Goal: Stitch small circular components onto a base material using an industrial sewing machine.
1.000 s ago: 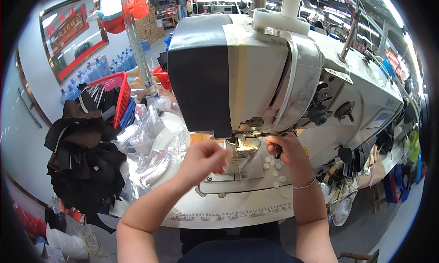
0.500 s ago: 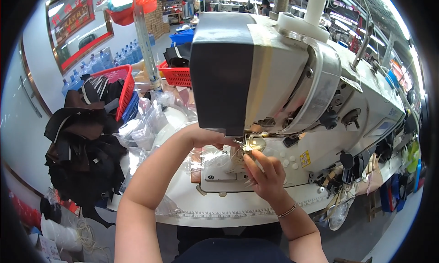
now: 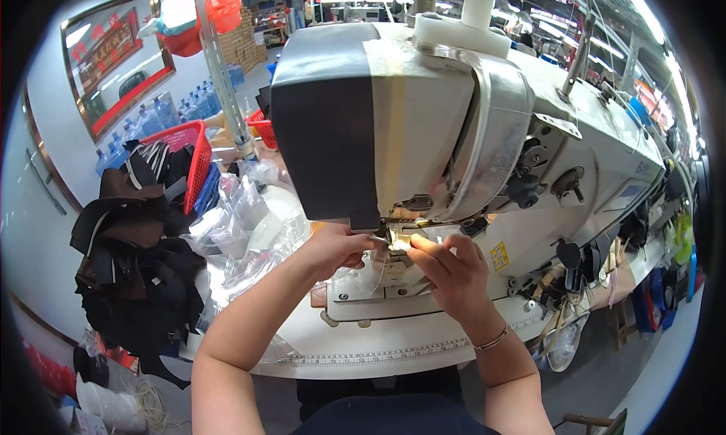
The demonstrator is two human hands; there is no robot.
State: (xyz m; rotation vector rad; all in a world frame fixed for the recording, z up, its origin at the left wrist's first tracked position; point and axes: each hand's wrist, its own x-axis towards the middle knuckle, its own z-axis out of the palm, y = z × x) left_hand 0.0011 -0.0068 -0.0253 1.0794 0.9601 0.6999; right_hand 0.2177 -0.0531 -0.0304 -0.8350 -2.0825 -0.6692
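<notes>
A large sewing machine [image 3: 423, 117] with a dark grey end cover fills the middle of the view. Both my hands meet at its lit needle area, just under the head. My left hand [image 3: 338, 252] reaches in from the left, thumb and forefinger pinched beside the needle; a small shiny bit shows at their tips, too small to name. From the right comes my right hand [image 3: 457, 272], its fingers bent and fingertips pressed together at the same spot. Whatever is between them is hidden. Below the hands lies the metal bed plate [image 3: 378, 306].
Clear plastic bags [image 3: 242, 215] lie on the table left of the machine. Beyond them stands a red basket [image 3: 200, 159] of dark pieces, with a pile of black and brown material [image 3: 136, 261] hanging nearby. A printed ruler strip [image 3: 378, 356] follows the table's front edge.
The view has shifted, so the machine appears farther left. My left fingers have curled into a pinch, and my right fingertips have come up to the needle area, the hand more closed.
</notes>
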